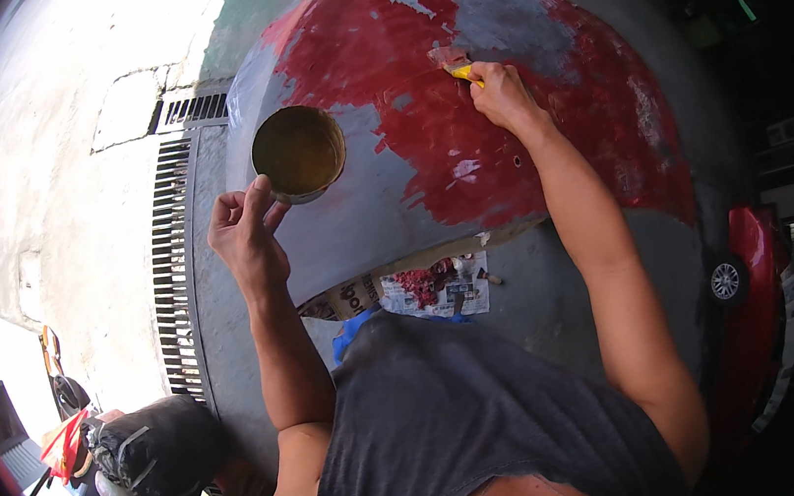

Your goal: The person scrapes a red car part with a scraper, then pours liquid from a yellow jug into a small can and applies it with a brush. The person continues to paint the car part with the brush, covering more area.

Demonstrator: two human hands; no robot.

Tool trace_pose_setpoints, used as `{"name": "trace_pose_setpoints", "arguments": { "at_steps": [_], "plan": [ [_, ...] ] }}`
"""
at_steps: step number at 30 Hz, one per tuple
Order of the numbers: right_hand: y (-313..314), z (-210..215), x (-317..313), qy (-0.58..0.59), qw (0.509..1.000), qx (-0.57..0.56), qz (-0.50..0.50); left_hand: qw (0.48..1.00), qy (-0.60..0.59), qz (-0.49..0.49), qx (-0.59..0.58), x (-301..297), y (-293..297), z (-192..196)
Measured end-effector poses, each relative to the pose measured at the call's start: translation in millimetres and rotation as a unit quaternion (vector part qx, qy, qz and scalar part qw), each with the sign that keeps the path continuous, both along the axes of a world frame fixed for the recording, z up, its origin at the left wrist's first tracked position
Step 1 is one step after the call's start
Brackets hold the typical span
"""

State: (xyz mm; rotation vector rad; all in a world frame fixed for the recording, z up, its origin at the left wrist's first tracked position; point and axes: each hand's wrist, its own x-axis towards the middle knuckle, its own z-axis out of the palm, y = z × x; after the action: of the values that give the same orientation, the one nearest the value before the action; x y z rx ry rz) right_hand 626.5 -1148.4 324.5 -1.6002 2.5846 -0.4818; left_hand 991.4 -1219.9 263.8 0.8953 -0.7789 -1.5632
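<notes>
Left hand [250,234]: fingers clamped on the near edge of an open round can [275,129], thumb at the rim; can is upheld over the left grey part of the panel, mouth toward the viewer, inside yellowish-brown. Contents, if any: cannot tell. Right hand [504,96]: fingers clamped on the yellow handle of a broad-headed tool [461,72], head pointing up-left, at the upper middle of a large curved panel [442,133]. Brush or scraper: cannot tell; contact of head with surface likewise uncertain. Panel: irregular red coat over grey, grey patches at upper right and left, small dark hole right of centre. Below its near edge, on the floor [532,301]: printed paper [469,269] with red smears. Slotted drain grating [176,265] at left; red car [750,254] at far right.
</notes>
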Motion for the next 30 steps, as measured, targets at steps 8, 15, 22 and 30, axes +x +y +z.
{"name": "trace_pose_setpoints", "arguments": {
  "at_steps": [8,15,22,30],
  "plan": [
    [-3,2,10,-0.002,1.000,0.007,-0.009,0.999,-0.022,-0.024,0.002,-9,-1,3],
    [25,-17,73,-0.024,0.997,0.044,0.055,0.999,-0.022,-0.031,0.001,-26,4,8],
    [60,26,75,-0.005,0.998,0.017,0.066,0.999,-0.024,-0.038,-0.011,-18,0,5],
    [52,-16,107,-0.025,0.994,0.063,0.091,0.998,-0.031,-0.050,-0.016,-24,3,3]
  ]
}}
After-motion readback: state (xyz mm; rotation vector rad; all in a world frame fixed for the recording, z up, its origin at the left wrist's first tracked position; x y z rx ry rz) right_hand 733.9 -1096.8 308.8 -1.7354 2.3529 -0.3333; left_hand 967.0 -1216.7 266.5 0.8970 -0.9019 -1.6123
